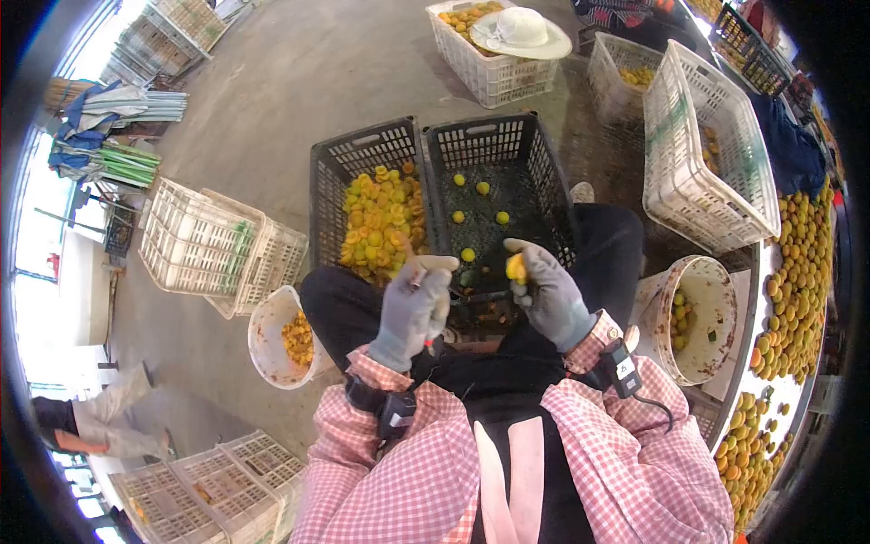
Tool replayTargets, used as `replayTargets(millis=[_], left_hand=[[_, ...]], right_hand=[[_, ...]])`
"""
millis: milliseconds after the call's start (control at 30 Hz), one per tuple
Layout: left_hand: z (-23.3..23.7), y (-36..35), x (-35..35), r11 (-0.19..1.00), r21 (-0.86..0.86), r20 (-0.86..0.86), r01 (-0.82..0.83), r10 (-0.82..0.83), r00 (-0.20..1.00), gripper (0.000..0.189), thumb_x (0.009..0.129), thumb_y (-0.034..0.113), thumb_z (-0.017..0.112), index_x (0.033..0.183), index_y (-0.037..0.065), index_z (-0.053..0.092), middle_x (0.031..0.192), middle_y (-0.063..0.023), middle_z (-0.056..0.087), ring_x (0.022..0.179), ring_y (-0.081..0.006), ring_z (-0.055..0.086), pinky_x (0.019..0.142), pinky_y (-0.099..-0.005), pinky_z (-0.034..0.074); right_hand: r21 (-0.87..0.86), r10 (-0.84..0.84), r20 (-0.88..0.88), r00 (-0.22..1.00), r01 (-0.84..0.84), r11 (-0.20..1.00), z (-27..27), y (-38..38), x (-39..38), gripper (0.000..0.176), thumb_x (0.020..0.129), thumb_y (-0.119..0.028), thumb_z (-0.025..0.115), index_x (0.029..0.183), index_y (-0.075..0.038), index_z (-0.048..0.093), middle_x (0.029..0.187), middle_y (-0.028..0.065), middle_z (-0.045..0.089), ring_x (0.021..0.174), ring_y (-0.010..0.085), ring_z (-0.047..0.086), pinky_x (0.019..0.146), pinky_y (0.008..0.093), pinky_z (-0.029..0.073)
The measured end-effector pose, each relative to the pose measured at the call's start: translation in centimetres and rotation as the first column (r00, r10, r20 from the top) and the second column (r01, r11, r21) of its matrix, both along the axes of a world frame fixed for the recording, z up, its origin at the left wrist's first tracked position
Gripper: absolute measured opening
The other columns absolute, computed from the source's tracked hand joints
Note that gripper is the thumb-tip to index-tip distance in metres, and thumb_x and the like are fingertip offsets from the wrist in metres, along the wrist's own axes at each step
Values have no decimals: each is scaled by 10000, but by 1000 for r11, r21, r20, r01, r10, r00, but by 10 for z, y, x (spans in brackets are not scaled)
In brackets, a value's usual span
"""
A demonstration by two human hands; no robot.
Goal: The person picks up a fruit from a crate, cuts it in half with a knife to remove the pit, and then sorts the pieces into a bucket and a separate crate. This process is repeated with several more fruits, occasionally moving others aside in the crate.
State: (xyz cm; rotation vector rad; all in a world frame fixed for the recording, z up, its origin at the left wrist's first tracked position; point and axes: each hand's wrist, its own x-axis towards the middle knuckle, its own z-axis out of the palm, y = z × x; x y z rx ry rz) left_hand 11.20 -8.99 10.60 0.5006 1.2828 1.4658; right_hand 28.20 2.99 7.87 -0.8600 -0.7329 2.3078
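Note:
My right hand (551,295), in a grey glove, pinches a yellow-orange apricot (516,268) between thumb and fingertips. It is above the near right corner of a black crate (555,172) where several whole yellow-green apricots (502,218) lie apart. My left hand (417,304), also gloved, is closed with its thumb side towards the right hand. A small dark thing shows at its fingers; what it is I cannot make out. Just beyond this hand, a second black crate (362,145) holds a heap of cut apricots (376,222).
A white bucket (263,340) with orange pieces stands at the left, and another bucket (716,313) with fruit at the right. White crates (204,240) stand around. A sun hat (521,34) rests on one. Many apricots (797,281) cover a table at right. A person's legs (113,422) show at left.

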Motion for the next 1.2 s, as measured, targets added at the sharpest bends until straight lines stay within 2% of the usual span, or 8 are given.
replayTargets(millis=[167, 267, 367, 633, 867, 967, 1133, 1200], left_hand=[[-17, 17, 23, 995, 2, 106, 99, -99, 989, 457, 906, 234, 635, 1257, 16, 439, 737, 6, 534, 516, -46, 437, 432, -195, 348], [-33, 24, 32, 993, 77, -104, 92, -83, 991, 404, 910, 234, 628, 1225, 23, 489, 1050, -34, 581, 923, -69, 540, 818, -240, 454], [-43, 29, 39, 989, 147, -157, 5, 19, 987, 360, 921, 191, 603, 1221, 22, 498, 1041, -29, 587, 895, -69, 546, 792, -232, 461], [-39, 21, 49, 987, 92, -264, -136, 155, 952, 249, 933, 193, 590, 1094, 3, 609, 920, -15, 626, 807, -54, 551, 725, -209, 454], [14, 31, 54, 983, 113, -7, -147, 149, 989, 292, 957, 223, 550, 1144, 3, 599, 929, 0, 631, 807, -56, 570, 719, -201, 470], [27, 32, 58, 982, 26, -8, -186, 186, 982, 309, 958, 243, 548, 1154, 8, 595, 919, -2, 624, 809, -58, 566, 717, -207, 471], [13, 35, 63, 983, 137, -305, -122, 159, 939, 371, 973, 298, 515, 1161, -17, 573, 996, -37, 626, 868, -84, 579, 766, -236, 473], [16, 33, 66, 971, 174, -249, -166, 206, 946, 331, 971, 248, 514, 1150, -24, 577, 998, -41, 628, 855, -87, 584, 754, -238, 476]], right_hand=[[80, 82, 102, 991, -91, 993, -3, -15, -14, 325, 916, -363, 601, 1050, -74, 537, 782, -20, 531, 637, 44, 476, 540, 172, 390], [547, 38, 55, 998, -62, 835, -5, -30, -24, 366, 928, -430, 560, 930, -65, 535, 802, -50, 537, 734, 19, 482, 656, 180, 412], [467, -161, 138, 977, 80, 881, -18, -32, -33, 319, 946, -354, 566, 925, -36, 553, 829, 9, 572, 768, 62, 506, 688, 233, 435], [646, -114, 487, 866, -270, 714, -13, -40, -22, 235, 976, -258, 479, 967, -39, 563, 807, 158, 604, 694, 211, 583, 665, 304, 473], [867, -376, 179, 909, 35, 497, 24, -43, -30, 183, 968, -160, 463, 1028, -11, 550, 805, 157, 649, 762, 231, 669, 671, 306, 503], [814, -327, 113, 938, 102, 571, 45, -33, -36, 213, 972, -128, 446, 1115, 0, 539, 857, 134, 675, 765, 207, 666, 693, 288, 505], [781, -295, 153, 943, 67, 620, 46, -25, -31, 235, 970, -97, 433, 1159, -1, 534, 907, 139, 686, 768, 182, 660, 704, 290, 510], [917, -437, 111, 892, 78, 391, 56, -32, -26, 234, 948, -63, 445, 1152, 7, 537, 886, 141, 679, 709, 233, 660, 667, 306, 514]])
